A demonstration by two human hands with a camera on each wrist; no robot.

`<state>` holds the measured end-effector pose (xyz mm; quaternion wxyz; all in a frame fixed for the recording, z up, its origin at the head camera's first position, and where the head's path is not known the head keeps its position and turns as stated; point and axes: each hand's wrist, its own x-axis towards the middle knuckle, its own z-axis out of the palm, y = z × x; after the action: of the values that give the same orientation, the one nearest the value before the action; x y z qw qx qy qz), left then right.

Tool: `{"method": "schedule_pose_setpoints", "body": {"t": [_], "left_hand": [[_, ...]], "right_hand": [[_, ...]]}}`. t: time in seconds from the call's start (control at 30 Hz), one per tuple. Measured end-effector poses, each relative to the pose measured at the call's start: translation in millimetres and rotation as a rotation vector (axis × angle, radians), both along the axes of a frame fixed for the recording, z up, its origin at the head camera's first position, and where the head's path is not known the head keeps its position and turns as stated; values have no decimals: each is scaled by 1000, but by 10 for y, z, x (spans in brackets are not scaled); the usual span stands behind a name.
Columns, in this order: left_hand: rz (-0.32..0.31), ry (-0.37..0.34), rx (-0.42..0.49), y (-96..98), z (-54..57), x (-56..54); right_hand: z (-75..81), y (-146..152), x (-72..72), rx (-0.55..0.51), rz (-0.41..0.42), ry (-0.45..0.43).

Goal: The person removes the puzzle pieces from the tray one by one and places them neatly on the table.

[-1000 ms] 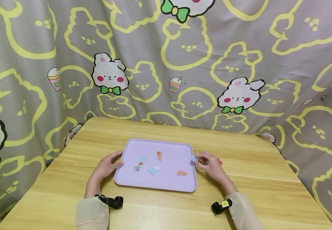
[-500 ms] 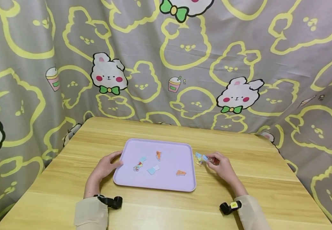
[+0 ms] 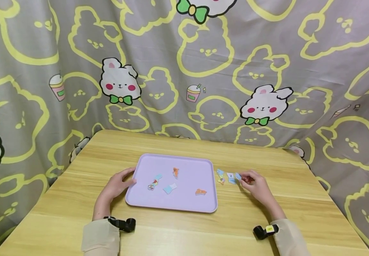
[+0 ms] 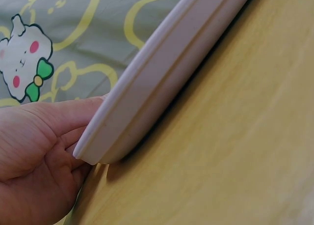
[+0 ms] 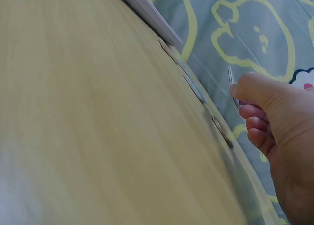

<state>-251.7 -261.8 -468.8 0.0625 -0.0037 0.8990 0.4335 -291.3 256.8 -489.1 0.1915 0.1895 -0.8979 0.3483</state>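
My left hand holds the left rim of a lilac tray, thumb at the edge; the left wrist view shows its fingers reaching behind the rim. Pinched between the thumb and fingers of my right hand is a small blue puzzle piece. In the right wrist view this puzzle piece appears edge-on, raised above the table. Close by, left of the fingertips, lie a blue-and-white piece and some yellow-and-blue pieces, just right of the tray.
On the tray lie two orange pieces, one near the back and one at the front right. A blue-and-white piece and a multicoloured cluster are left of them. A patterned curtain hangs behind the wooden table.
My right hand has moved right from the tray's right edge, still pinching the blue piece, and uncovered pieces on the table. The left hand stays at the tray's rim.
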Motion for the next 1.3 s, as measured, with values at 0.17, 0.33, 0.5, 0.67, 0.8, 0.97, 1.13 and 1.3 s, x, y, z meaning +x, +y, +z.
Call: {"method": "schedule_pose_setpoints", "body": {"t": [0.17,0.33,0.5,0.67,0.8,0.97,1.13,1.3], "left_hand": [[3,-6,6,-8,3,-1],[8,-13,-6,-18,7,-12],[13,-18,-9,-24,9,-13],[12,-10,-13,-25,3,-6],[11,-9,-6,-23,0,-3],[6,4,-8,-19,-8,-7],[-1,9,-14,-13,-13,-13],[-6,13,-10,-7,-4,-16]], "right_hand": [[3,120,16,31,-24,-14],[16,225,21,50,-44,-27],[6,312,18,56,-34,-26],[-9,395,3,73,-29,-12],[-13,457,-2,97,-35,-6],[3,518,-16,125,-24,-22],[19,563,-43,150,-12,-49],[30,588,-58,167,22,-37]]}}
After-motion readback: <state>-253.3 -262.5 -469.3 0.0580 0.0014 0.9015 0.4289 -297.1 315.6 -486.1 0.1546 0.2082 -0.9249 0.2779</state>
